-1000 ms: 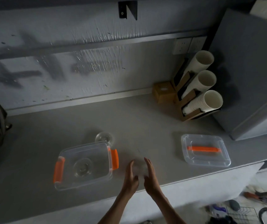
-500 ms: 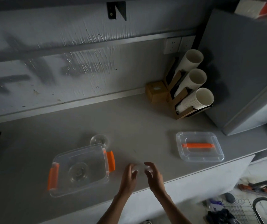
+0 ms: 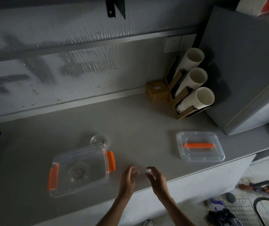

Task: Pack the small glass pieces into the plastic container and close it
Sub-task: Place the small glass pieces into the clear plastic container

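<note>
Left hand: the left hand curled its fingers round one side of a small clear glass piece.
Right hand: the right hand gripped the other side, so the piece sat between both hands, near the counter front edge.
Container: the plastic container stood open just left of the hands, a glass piece inside.
Behind container: another glass piece touching its far rim.
Lid: the lid lay well apart, right.

Both forearms are bare, no sleeves in sight. The left hand and right hand wear no gloves; rings or a watch cannot be made out.
</note>
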Demonstrator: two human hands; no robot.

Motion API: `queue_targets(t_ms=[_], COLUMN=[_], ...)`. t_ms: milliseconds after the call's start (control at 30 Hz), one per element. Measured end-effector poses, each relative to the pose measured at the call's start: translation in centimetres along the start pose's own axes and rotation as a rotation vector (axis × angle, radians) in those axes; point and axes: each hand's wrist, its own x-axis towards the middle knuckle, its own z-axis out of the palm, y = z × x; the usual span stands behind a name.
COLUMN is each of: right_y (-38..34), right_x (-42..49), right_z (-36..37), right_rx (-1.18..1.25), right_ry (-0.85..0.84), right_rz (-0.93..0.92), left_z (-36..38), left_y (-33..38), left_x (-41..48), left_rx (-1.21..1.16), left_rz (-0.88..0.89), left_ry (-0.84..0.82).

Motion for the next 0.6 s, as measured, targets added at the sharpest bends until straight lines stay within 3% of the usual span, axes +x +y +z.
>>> queue_targets(t_ms=[100,200,300,433,600], right_y=[-0.5,-1.8,-2.7,-4.9,-8.9], right_x=[1.2,1.6,0.7,-1.6,-3.5], right_z=[-0.5,-1.5,-3.1,-4.6,-4.6], right_rx=[0.143,0.436,0.574,0.632,0.561], right_ry=[-0.015,-0.094,-0.130,-0.181,-0.228], right_rz=[0.144,0.373,0.449,0.427,0.374], left_z=[0.0,-0.3,-1.6,-3.5,-7.0], left_y=[1.8,3.2,4.5,6.0,7.1], left_x=[0.3,0.9,0.6,-0.3,-1.0], left_rx=[-0.134,-0.378,-0.497,-0.581,-0.473], left_rz=[-0.159,-0.470,-0.588,-0.594,-0.431], left_ry=[-0.010,-0.072,-0.166,-0.209,-0.242])
